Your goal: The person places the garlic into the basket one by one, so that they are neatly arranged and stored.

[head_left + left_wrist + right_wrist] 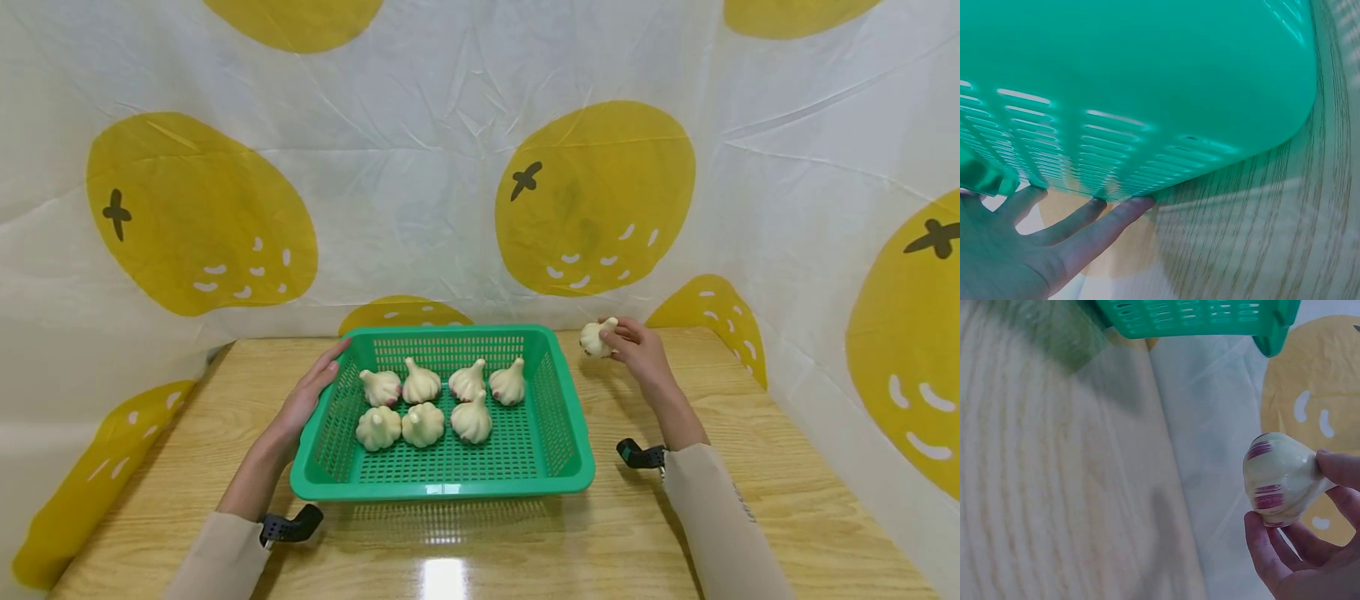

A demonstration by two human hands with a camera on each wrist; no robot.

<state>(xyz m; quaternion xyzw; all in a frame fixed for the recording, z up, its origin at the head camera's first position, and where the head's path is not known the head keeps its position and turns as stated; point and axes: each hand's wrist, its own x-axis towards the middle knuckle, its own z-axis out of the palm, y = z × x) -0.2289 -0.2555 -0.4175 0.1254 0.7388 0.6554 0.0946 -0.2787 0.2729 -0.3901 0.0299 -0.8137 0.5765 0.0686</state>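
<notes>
To the right of the green plastic basket [438, 486], my right hand [633, 346] holds a garlic bulb [596, 339] between thumb and fingers. The right wrist view shows purple streaks on this bulb [1279, 478], with the thumb near its neck and fingertips under its base. My left hand [306, 400] rests along the basket's left side. In the left wrist view its extended fingers [1107, 228] touch the slotted outer wall [1147, 75]. Several more garlic bulbs [423, 425] sit inside the basket in two rows, toward the left and back.
The basket stands on a wood-grain table [480, 558]. Behind it and at both sides hangs a white sheet [420, 192] with large yellow fruit prints. A black wrist camera [292, 525] sits at the left cuff, another camera [641, 454] at the right.
</notes>
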